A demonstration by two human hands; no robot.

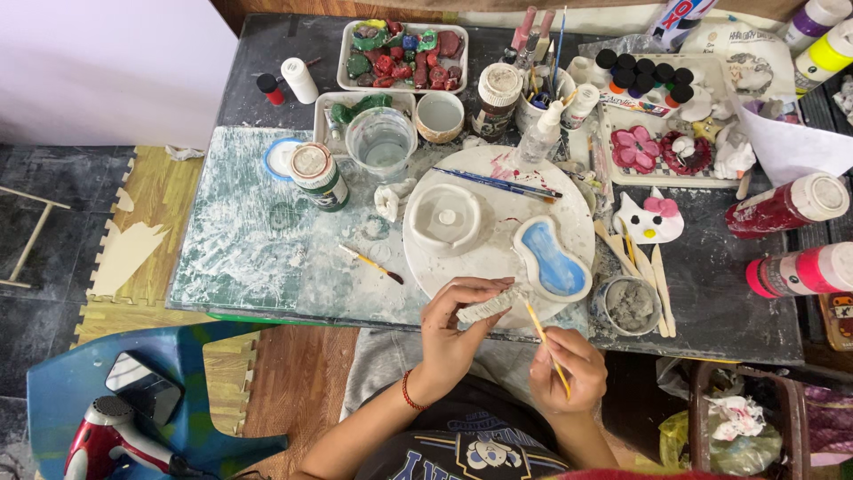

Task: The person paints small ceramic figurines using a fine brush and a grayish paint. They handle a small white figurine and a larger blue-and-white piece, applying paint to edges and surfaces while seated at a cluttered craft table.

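From the head cam I've got my left hand [453,322] pinching a small rough grey-white clay piece [489,304] at the near edge of the table, tilted up, I'd guess so the tip of the thin yellow-handled paintbrush [546,336] can reach it; my right hand [569,369] has its fingers closed on that brush like a pen. Just beyond sits the round white paint-smeared board [498,253] with a glossy blue-filled kidney-shaped dish [553,260] and a matte unpainted white clay dish [444,216], with a clear water cup [382,142] further back on the left.
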